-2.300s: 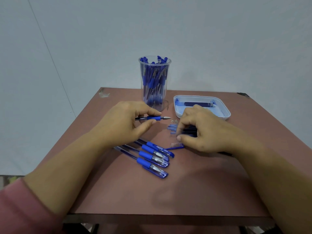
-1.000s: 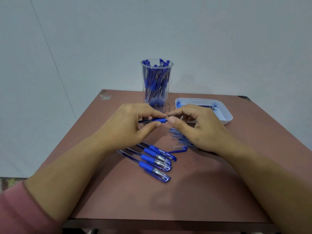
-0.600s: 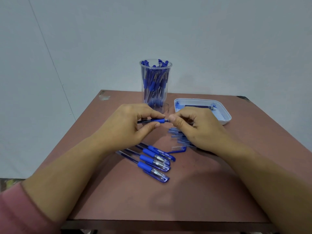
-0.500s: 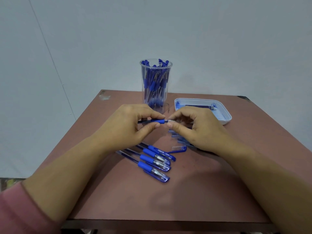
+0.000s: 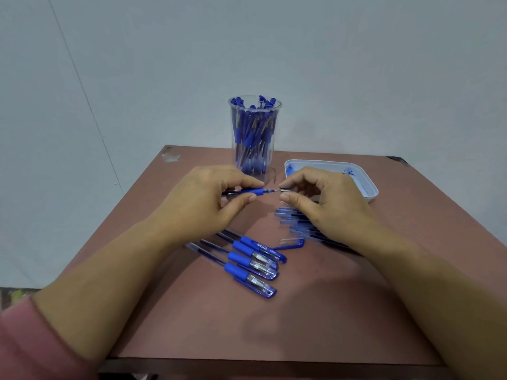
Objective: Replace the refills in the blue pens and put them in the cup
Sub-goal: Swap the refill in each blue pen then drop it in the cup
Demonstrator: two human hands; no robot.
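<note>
Above the brown desk's (image 5: 315, 311) middle, the left hand (image 5: 208, 198) grips a blue-gripped pen barrel (image 5: 256, 191); the right hand (image 5: 326, 198) pinches its silver metal tip (image 5: 284, 190).

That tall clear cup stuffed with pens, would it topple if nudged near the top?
Possibly: the cup is tall and narrow, so a high push may tip it. The many pens inside likely add weight, steadying it somewhat. Its smooth clear wall may feel slippery.
</note>
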